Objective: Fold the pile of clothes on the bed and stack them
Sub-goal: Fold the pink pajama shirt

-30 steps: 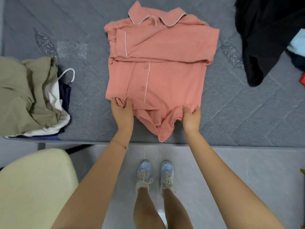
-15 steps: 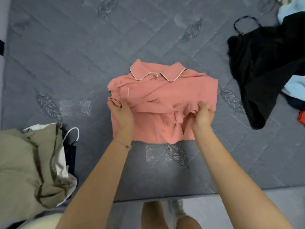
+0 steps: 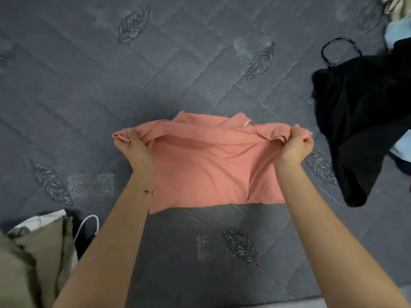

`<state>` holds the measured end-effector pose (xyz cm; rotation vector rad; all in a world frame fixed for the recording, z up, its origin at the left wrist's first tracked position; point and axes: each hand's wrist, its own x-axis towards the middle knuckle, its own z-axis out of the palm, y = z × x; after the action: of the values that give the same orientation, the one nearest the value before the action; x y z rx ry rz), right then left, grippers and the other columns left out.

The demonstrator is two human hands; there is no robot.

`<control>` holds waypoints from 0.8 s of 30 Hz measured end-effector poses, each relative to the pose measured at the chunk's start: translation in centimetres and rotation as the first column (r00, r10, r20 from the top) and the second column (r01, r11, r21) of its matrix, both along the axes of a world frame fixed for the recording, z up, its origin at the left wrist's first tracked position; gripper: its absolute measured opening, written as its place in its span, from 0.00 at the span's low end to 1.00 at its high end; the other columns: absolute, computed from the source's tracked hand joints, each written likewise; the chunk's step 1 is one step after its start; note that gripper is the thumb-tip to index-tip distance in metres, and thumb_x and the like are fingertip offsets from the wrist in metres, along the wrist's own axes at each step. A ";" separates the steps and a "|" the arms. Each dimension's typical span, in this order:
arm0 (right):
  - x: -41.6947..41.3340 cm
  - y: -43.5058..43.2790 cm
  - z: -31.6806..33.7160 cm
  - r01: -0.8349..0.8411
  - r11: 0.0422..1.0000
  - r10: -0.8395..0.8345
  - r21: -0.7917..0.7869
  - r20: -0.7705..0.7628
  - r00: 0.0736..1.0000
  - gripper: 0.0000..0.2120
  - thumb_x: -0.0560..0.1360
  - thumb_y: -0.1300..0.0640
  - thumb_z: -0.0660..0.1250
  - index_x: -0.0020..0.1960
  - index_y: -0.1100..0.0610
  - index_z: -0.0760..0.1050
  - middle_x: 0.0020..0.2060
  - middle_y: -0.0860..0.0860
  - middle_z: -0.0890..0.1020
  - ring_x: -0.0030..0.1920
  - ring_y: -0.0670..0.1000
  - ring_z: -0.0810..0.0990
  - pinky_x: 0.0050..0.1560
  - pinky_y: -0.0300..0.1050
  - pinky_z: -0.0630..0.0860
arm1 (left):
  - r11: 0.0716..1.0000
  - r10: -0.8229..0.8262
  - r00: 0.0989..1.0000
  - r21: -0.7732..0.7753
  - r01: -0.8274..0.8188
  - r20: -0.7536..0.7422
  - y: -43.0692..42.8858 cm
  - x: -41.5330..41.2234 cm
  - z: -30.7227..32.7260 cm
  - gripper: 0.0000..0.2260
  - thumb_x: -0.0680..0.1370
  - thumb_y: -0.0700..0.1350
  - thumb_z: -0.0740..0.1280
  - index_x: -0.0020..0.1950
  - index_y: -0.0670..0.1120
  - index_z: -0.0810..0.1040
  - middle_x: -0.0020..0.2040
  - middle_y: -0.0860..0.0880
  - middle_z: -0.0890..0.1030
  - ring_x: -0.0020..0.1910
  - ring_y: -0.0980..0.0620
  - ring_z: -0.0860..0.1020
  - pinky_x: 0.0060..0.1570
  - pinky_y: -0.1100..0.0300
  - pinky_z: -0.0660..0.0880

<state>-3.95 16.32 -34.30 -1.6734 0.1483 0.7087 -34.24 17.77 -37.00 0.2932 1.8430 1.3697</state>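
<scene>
Cloth of salmon pink, a folded shirt (image 3: 209, 170), lies near the middle of the grey quilted mattress (image 3: 178, 63), which has leaf patterns stitched into it. The near edge of the shirt rests flat and straight on the mattress. The far edge is lifted and pulled tight between the two hands. The left hand (image 3: 135, 147) grasps the far left corner, with the fingers curled around a bunch of the fabric. The right hand (image 3: 294, 145) grasps the far right corner in the same way, the thumb on top and the fingers closed around the cloth. A bit of pale piping shows at the far side of the shirt, behind the lifted edge. A thin bracelet (image 3: 142, 190) sits on the left wrist.

At the lower left a khaki garment (image 3: 37, 258) lies on top of something white, and a white loop (image 3: 87, 223) sticks out just beside it. At the right, well apart from the shirt, a black garment (image 3: 360, 121) with a thin strap lies crumpled on the mattress. Some light blue cloth (image 3: 394, 32) shows behind it at the right edge.
</scene>
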 end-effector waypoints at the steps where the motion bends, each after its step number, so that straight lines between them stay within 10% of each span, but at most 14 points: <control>1: 0.3 0.6 -0.1 0.000 1.000 0.000 -0.008 -0.001 1.000 0.07 0.78 0.63 0.65 0.45 0.55 0.68 0.41 0.50 0.75 0.40 0.47 0.75 0.48 0.42 0.74 | 1.000 -0.011 1.000 0.016 0.011 0.008 0.5 0.1 -0.1 0.15 0.83 0.41 0.58 0.69 0.43 0.61 0.61 0.46 0.73 0.54 0.52 0.79 0.56 0.49 0.79; 5: 0.6 1.8 -1.9 -0.118 0.991 0.122 -0.057 0.072 0.990 0.08 0.78 0.58 0.64 0.41 0.51 0.68 0.38 0.47 0.73 0.37 0.43 0.72 0.39 0.28 0.69 | 0.992 -0.111 0.994 0.049 0.112 -0.024 1.3 1.1 -0.6 0.14 0.83 0.41 0.59 0.68 0.45 0.61 0.63 0.45 0.74 0.56 0.55 0.81 0.60 0.52 0.77; 9: 0.4 2.0 -3.8 -0.386 0.919 0.387 -0.077 -0.002 0.922 0.07 0.79 0.57 0.63 0.56 0.52 0.69 0.45 0.48 0.75 0.44 0.44 0.74 0.52 0.35 0.70 | 0.907 -0.401 0.913 -0.173 0.384 -0.076 0.6 1.4 -1.6 0.25 0.81 0.58 0.58 0.75 0.55 0.55 0.70 0.52 0.70 0.65 0.53 0.74 0.67 0.57 0.69; 12: -0.2 1.3 -3.9 -0.570 0.801 0.596 -0.183 0.158 0.787 0.20 0.76 0.64 0.67 0.66 0.58 0.65 0.52 0.51 0.75 0.48 0.46 0.74 0.54 0.36 0.71 | 0.780 -0.626 0.667 -0.332 0.531 -0.404 -0.7 2.7 -2.1 0.26 0.80 0.55 0.61 0.76 0.50 0.59 0.72 0.47 0.69 0.67 0.48 0.71 0.68 0.59 0.65; 16: -0.5 -0.2 -4.6 -0.621 0.679 0.727 -0.392 0.471 0.499 0.08 0.72 0.64 0.70 0.50 0.60 0.74 0.46 0.48 0.74 0.46 0.44 0.70 0.52 0.35 0.67 | 0.610 -0.739 0.318 -0.389 0.690 -0.594 -1.8 5.5 -2.4 0.12 0.80 0.50 0.63 0.62 0.48 0.73 0.63 0.44 0.72 0.59 0.48 0.69 0.63 0.50 0.68; 21: -1.3 0.1 -4.4 -0.797 0.492 0.869 -0.351 0.146 0.472 0.13 0.79 0.55 0.65 0.39 0.62 0.76 0.34 0.49 0.78 0.38 0.47 0.73 0.43 0.43 0.68 | 0.414 -0.749 0.130 -0.306 0.857 -0.649 -1.9 8.7 -2.9 0.12 0.80 0.41 0.64 0.63 0.45 0.79 0.58 0.46 0.76 0.59 0.46 0.71 0.66 0.50 0.66; 24: -1.6 0.6 -4.1 -0.847 0.404 0.908 -0.346 0.260 0.328 0.09 0.79 0.63 0.63 0.51 0.64 0.82 0.47 0.54 0.83 0.51 0.53 0.78 0.58 0.43 0.70 | 0.332 -0.802 0.011 -0.431 0.839 -0.597 -1.1 10.0 -2.7 0.19 0.83 0.44 0.60 0.74 0.50 0.68 0.74 0.44 0.65 0.73 0.44 0.61 0.73 0.48 0.54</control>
<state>-5.59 16.87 -38.37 -1.9545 -1.1883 1.1305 -24.22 16.69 -39.74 1.9349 1.5897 0.3270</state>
